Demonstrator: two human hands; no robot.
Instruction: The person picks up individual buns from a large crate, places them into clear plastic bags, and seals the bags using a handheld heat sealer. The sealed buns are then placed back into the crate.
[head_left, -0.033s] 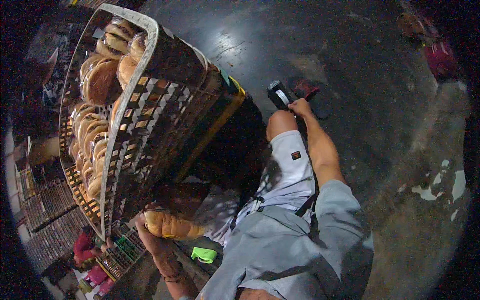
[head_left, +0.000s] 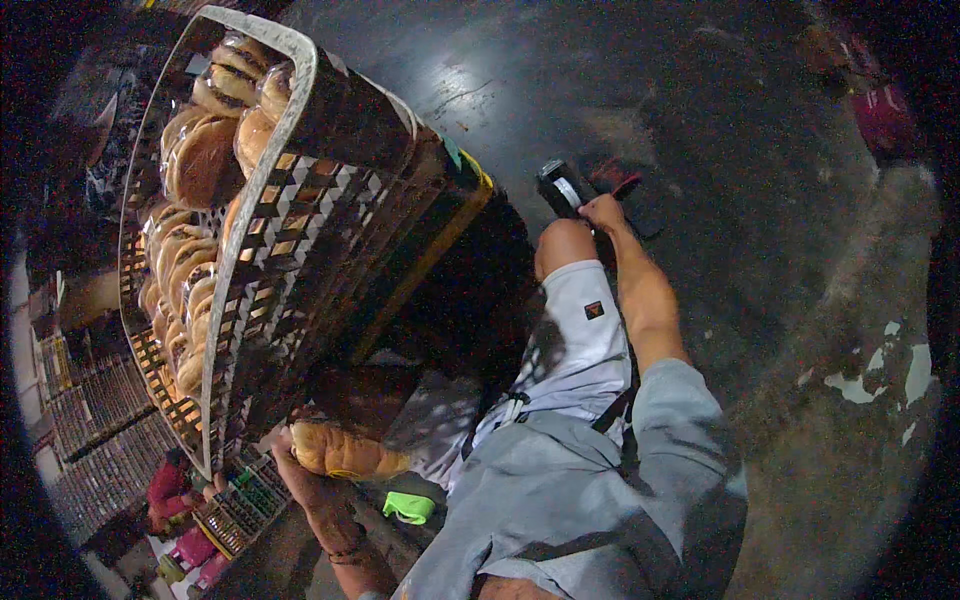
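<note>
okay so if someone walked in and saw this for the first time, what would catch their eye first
Most striking is the tall stack of latticed crates at upper left, its top one crammed with bagged bread buns. Just below it, the left hand grips a wrapped bun pack by the stack's lower corner. At centre right, the right hand rests at the knee beside a small black device, above dark glossy floor.

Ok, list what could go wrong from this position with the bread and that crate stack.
1. The left hand grips one bagged loaf by its end, below the crate rim; the slick wrap might slip.
2. The stacked crates appear to lean in this view, the top one full of bagged buns; a bump could shift them.
3. The right hand rests by the knee near a dark handheld device, so it cannot readily steady the stack.
</note>
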